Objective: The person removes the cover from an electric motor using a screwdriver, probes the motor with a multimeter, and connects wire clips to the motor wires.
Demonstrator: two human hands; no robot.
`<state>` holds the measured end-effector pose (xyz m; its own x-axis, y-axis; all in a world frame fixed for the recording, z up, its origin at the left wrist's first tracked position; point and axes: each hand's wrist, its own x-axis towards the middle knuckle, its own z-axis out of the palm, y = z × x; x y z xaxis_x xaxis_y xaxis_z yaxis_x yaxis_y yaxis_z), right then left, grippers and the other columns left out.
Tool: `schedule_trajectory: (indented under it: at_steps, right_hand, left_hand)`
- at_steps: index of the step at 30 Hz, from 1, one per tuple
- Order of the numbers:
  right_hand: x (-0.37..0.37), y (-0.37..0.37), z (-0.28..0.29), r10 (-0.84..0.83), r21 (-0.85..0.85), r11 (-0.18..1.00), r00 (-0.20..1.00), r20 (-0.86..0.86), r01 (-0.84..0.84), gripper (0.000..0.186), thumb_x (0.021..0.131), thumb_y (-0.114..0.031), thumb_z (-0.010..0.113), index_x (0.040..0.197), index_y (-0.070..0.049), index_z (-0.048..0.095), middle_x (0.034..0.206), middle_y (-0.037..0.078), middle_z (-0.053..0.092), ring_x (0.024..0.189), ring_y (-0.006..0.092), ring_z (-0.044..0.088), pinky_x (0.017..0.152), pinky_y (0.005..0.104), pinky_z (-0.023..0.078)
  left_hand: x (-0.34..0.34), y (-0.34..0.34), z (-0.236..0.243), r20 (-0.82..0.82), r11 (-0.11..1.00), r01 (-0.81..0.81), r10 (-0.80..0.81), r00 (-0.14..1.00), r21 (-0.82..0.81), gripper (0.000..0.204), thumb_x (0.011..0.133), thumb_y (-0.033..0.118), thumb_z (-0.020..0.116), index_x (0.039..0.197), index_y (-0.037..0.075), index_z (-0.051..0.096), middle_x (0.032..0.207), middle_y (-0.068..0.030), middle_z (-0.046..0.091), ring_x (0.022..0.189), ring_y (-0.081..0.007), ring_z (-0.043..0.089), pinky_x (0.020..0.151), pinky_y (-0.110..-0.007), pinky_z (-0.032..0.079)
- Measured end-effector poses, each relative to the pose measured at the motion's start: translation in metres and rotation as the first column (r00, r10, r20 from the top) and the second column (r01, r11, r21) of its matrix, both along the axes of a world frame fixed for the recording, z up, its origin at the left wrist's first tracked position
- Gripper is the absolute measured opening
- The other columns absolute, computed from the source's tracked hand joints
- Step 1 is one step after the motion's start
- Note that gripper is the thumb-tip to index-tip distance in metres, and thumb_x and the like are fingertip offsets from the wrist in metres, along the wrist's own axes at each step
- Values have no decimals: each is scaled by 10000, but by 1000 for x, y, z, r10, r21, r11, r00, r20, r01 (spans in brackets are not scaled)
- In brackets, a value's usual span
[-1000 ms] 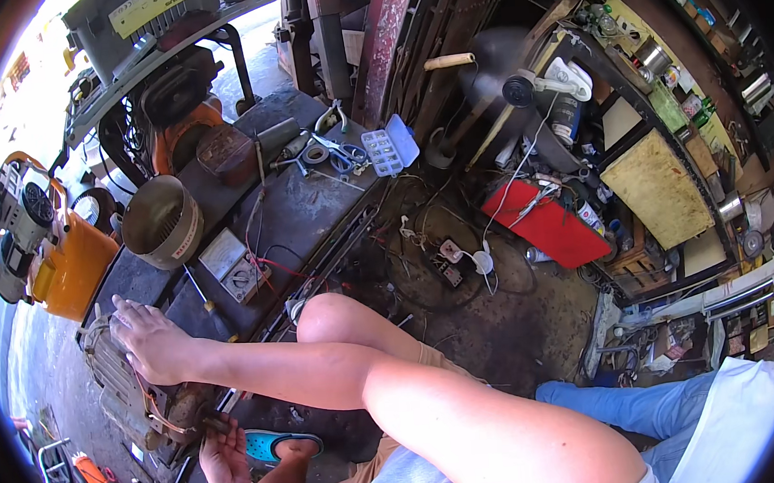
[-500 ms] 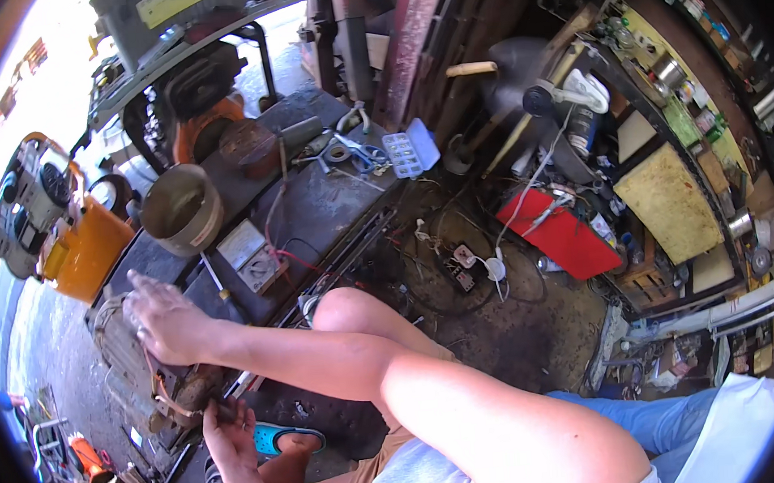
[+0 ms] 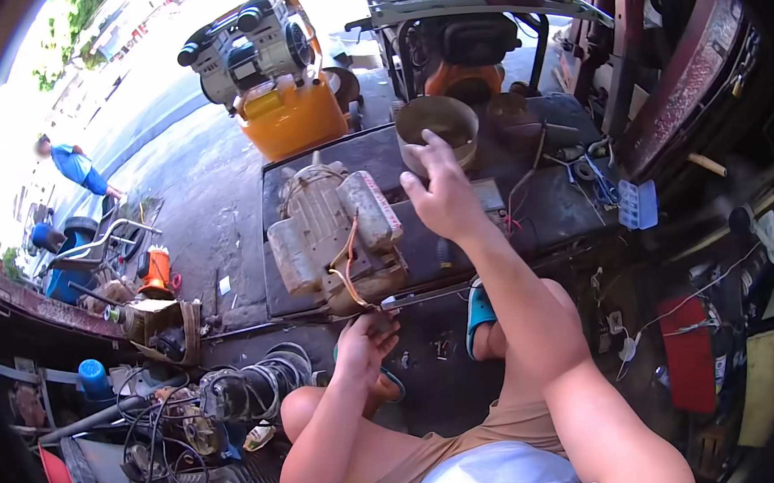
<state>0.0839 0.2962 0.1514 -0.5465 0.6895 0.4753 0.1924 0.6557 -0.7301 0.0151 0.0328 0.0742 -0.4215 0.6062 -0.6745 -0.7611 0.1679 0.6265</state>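
Observation:
An electric motor point(image 3: 318, 212) with two cylindrical capacitors, grey and dusty, rests on the dark bench point(image 3: 272, 182). Orange wires point(image 3: 350, 260) loop from its near end. My left hand point(image 3: 359, 349) is at that near end by the bench's front edge, fingers curled together around something dark that I cannot make out. To the right, my right hand point(image 3: 445, 197) reaches over the near rim of a round metal pot point(image 3: 411, 114). Its fingers are stretched apart, with nothing visible in them. The hand's forearm partly covers a small pale box point(image 3: 488, 194) behind it.
An orange machine point(image 3: 293, 122) with a compressor head stands beyond the bench. Pliers and tape point(image 3: 587, 169) lie at the bench's right, beside a blue-lidded parts box point(image 3: 638, 204). Coiled cables point(image 3: 280, 375) and machine parts crowd the lower left. A person in blue point(image 3: 76, 164) is far left.
My right hand has moved from above the motor to the pot, to the right. My left hand stays at the motor's near end. The view has turned left.

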Motion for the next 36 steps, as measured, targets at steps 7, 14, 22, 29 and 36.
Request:
schedule_trajectory:
  at_steps: [7, 14, 22, 29, 36]
  right_hand:
    - [3, 2, -1, 2, -38, 999, 1000, 29, -1, 459, 953, -226, 618, 1326, 41, 590, 1516, 287, 423, 1432, 411, 403, 1181, 446, 337]
    - [-2, -10, -9, 48, 12, 999, 994, 103, -49, 430, 959, -244, 614, 1289, 31, 622, 1519, 293, 424, 1420, 427, 412, 1184, 456, 332]
    - [-18, -42, -23, 217, 53, 972, 963, 159, -228, 533, 1010, -359, 542, 1355, 44, 597, 1572, 303, 355, 1443, 463, 357, 1199, 492, 288]
    - [-28, -51, -15, 278, 0, 960, 953, 123, -281, 477, 972, -323, 648, 1299, 24, 645, 1576, 261, 375, 1457, 417, 361, 1197, 460, 291]
    - [-27, -58, 4, 337, -57, 937, 934, -117, -345, 263, 884, -207, 731, 1068, -23, 693, 1327, 239, 584, 1293, 413, 521, 1101, 457, 396]
  left_hand:
    - [-3, 1, 1, -12, 1000, -4, 4, 1000, -6, 240, 985, 215, 585, 1167, 62, 609, 1083, -74, 701, 1009, -224, 685, 863, -395, 529]
    - [0, 5, 8, -32, 1000, -1, 1, 999, -2, 240, 953, 191, 612, 1150, 55, 587, 1065, -47, 683, 967, -186, 672, 841, -379, 526]
    - [17, -2, 18, -462, 962, -247, 273, 844, 116, 252, 922, 81, 667, 1131, 49, 531, 917, -25, 594, 753, -87, 545, 685, -246, 453]
    - [8, 7, 52, -989, 999, -39, 12, 150, 7, 531, 810, -50, 777, 1280, 36, 543, 919, -43, 580, 807, -126, 599, 700, -258, 488]
    - [-1, 12, 63, -989, 1000, 6, 31, -143, 30, 255, 801, -23, 795, 1029, 6, 685, 1037, -102, 617, 834, -189, 634, 697, -302, 525]
